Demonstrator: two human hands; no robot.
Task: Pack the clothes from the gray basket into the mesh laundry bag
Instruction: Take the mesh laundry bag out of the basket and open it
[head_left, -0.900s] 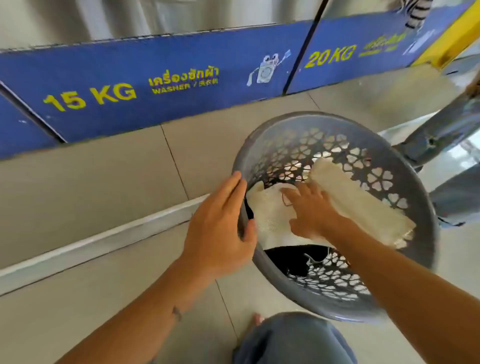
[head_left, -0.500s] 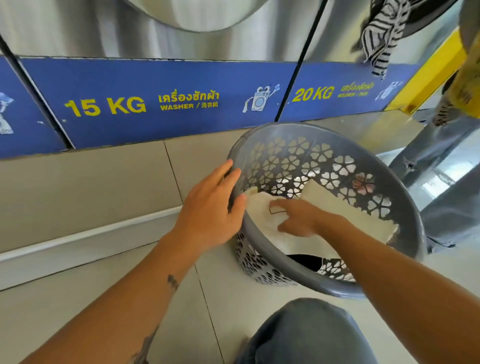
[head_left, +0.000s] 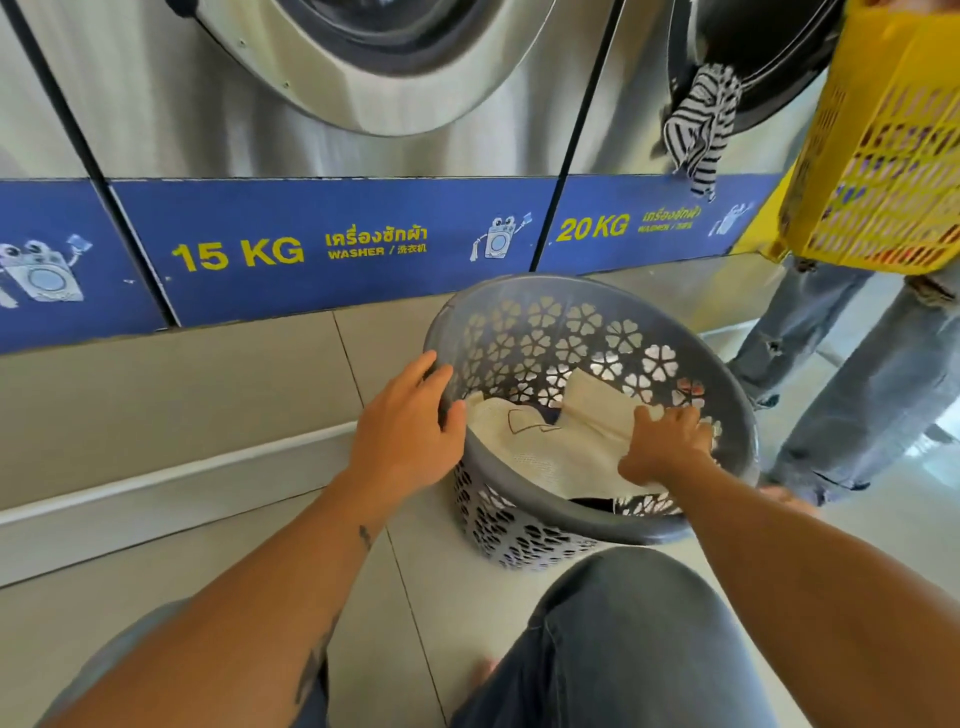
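Gray plastic with flower-shaped cut-outs formed the basket (head_left: 597, 332), which was seen standing on the tiled floor (head_left: 182, 561) in front of a row of steel washers, just beyond a bent knee in blue denim (head_left: 623, 639). Its near-left rim was gripped by the left hand (head_left: 408, 426), with the fingers (head_left: 415, 371) laid close together over the outside of the rim and the thumb hooked inside. Inside the basket, a cream mesh laundry bag (head_left: 535, 447) was spread across the top of the contents, and a dark garment (head_left: 592, 503) was glimpsed beneath it at the near edge. The right hand (head_left: 662, 441) was placed on the far-right part of the bag, with the fingers (head_left: 691, 418) curled onto the fabric near the basket wall; whether the cloth was actually pinched could not be told from this angle. A striped black-and-white garment (head_left: 698, 124) was seen hanging from the open door of the washer marked 20 KG. To the right, a second person's legs in pale jeans (head_left: 857, 374) were visible, and a yellow basket (head_left: 883, 140) was held above them.
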